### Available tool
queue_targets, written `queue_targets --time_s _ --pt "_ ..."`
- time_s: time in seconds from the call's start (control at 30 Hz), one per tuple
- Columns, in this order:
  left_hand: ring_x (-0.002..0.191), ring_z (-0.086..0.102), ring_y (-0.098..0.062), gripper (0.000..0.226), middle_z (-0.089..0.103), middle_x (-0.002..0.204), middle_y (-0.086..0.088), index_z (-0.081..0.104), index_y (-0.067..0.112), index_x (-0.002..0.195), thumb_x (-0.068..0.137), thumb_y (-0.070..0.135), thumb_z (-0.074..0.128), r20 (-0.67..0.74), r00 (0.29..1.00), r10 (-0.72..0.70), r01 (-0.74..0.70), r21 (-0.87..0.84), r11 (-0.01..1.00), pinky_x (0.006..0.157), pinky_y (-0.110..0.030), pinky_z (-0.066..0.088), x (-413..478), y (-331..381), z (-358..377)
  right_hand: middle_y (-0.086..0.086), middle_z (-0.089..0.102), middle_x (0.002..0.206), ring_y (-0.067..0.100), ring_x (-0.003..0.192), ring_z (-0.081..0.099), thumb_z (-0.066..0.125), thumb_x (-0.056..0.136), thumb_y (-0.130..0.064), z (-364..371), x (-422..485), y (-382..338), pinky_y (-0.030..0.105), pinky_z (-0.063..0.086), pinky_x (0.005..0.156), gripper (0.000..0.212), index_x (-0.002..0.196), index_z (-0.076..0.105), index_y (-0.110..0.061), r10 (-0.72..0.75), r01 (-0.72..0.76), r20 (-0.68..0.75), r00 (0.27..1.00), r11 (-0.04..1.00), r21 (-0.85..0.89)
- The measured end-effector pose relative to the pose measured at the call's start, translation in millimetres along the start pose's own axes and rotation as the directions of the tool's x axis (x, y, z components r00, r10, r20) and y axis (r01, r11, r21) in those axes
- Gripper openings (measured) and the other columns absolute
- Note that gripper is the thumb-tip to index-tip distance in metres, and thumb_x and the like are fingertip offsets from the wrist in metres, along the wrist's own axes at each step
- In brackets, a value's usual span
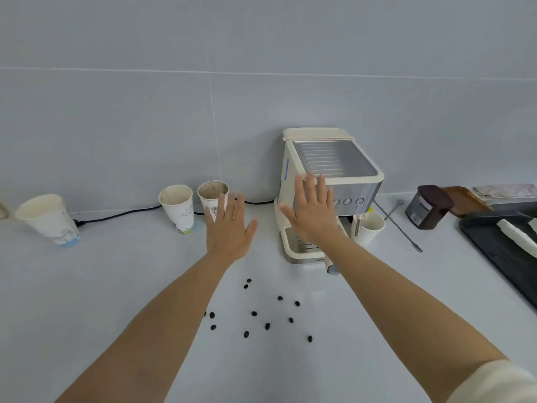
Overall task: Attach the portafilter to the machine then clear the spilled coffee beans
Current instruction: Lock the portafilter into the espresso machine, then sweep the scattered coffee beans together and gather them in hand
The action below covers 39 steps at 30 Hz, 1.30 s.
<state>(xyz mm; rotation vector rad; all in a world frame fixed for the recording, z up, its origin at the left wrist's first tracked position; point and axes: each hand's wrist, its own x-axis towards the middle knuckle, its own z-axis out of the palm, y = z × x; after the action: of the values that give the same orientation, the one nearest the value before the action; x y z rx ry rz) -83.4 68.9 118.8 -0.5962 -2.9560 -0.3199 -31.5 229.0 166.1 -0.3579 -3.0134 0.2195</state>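
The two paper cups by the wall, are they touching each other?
Apart. The head view shows a strip of grey wall and black cable between the left paper cup and the right paper cup.

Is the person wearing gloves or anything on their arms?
No gloves. Both the left hand and the right hand are bare, with no rings, watch or bracelet showing. The forearms are bare too. Only at the bottom right corner does a bit of cream-white sleeve cover the right upper arm. No sleeve shows on the left arm.
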Motion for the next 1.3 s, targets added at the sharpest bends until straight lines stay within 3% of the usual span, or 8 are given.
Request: queue_targets --time_s 0.1,0.17,0.33,0.6,0.87,1.0,1.13,1.3 --pt "0.146 0.010 -0.028 0.082 0.014 0.158 -0.008 0.010 0.011 0.149 0.081 0.056 0.003 -0.081 0.997 0.014 -0.011 0.032 0.999 0.114 -0.055 0.009 -4 -28 -10 0.010 -0.018 0.156 0.029 0.143 -0.017 0.023 0.097 -0.050 4 -3 -18 0.044 -0.006 0.117 0.071 0.146 -0.015 -0.016 -0.094 0.093 0.011 0.996 0.994 0.056" --pt "0.144 0.018 -0.031 0.084 0.024 0.155 -0.012 0.019 0.008 0.148 0.079 0.055 0.005 -0.123 0.992 -0.002 0.009 0.058 0.998 0.112 -0.058 0.014 -8 -45 -17 0.009 -0.018 0.156 0.028 0.144 -0.016 0.025 0.096 -0.050 7 -5 -27 0.043 -0.005 0.117 0.072 0.146 -0.015 -0.016 -0.147 0.145 0.028 0.989 0.988 0.060" --pt "0.147 0.004 -0.027 0.074 0.007 0.159 -0.009 0.005 0.011 0.150 0.091 0.054 0.017 -0.078 0.991 -0.111 0.115 0.054 0.992 0.115 -0.053 0.005 -22 -71 -19 0.009 -0.021 0.155 0.027 0.144 -0.016 0.023 0.096 -0.053 22 -16 -42 0.042 -0.004 0.118 0.074 0.145 -0.017 -0.015 -0.194 0.190 0.094 0.977 0.981 0.045" --pt "0.147 -0.004 -0.025 0.072 -0.003 0.160 -0.008 -0.004 0.012 0.149 0.095 0.050 0.024 0.135 0.973 -0.188 0.179 0.078 0.981 0.117 -0.048 0.000 -78 -93 27 0.011 -0.021 0.155 0.028 0.143 -0.017 0.023 0.095 -0.055 78 -47 -31 0.043 -0.004 0.117 0.077 0.145 -0.019 -0.013 -0.156 0.151 0.288 0.945 0.988 0.040" --pt "0.147 -0.011 -0.021 0.077 -0.010 0.159 -0.005 -0.010 0.015 0.149 0.093 0.055 0.023 0.370 0.874 -0.314 0.293 0.112 0.949 0.118 -0.046 -0.005 -144 -118 84 0.011 -0.023 0.154 0.028 0.143 -0.017 0.022 0.094 -0.056 136 -96 2 0.043 -0.002 0.118 0.079 0.143 -0.022 -0.012 -0.063 0.104 0.495 0.867 0.993 -0.057" --pt "0.147 -0.011 -0.020 0.080 -0.010 0.159 -0.005 -0.009 0.013 0.149 0.092 0.056 0.027 0.412 0.837 -0.360 0.354 0.094 0.931 0.118 -0.047 -0.005 -162 -125 97 0.011 -0.023 0.154 0.027 0.144 -0.016 0.019 0.093 -0.059 154 -123 18 0.043 -0.001 0.119 0.081 0.143 -0.022 -0.011 -0.016 0.068 0.556 0.831 0.995 -0.072" --pt "0.147 -0.011 -0.020 0.082 -0.012 0.159 -0.007 -0.010 0.011 0.148 0.091 0.058 0.027 0.451 0.802 -0.390 0.383 0.111 0.917 0.117 -0.047 -0.004 -172 -126 102 0.012 -0.023 0.154 0.028 0.144 -0.015 -0.026 0.054 -0.078 165 -144 32 0.043 -0.001 0.118 0.109 0.138 -0.029 -0.009 0.016 0.046 0.576 0.817 0.995 -0.093" --pt "0.146 -0.015 -0.019 0.089 -0.016 0.158 -0.007 -0.012 0.007 0.147 0.089 0.062 0.026 0.490 0.770 -0.408 0.382 0.156 0.911 0.117 -0.047 -0.006 -179 -130 109 0.010 -0.024 0.154 0.026 0.143 -0.019 -0.011 0.057 -0.073 170 -158 39 0.040 -0.006 0.117 0.108 0.141 -0.025 -0.005 0.072 -0.027 0.611 0.788 0.996 -0.083"
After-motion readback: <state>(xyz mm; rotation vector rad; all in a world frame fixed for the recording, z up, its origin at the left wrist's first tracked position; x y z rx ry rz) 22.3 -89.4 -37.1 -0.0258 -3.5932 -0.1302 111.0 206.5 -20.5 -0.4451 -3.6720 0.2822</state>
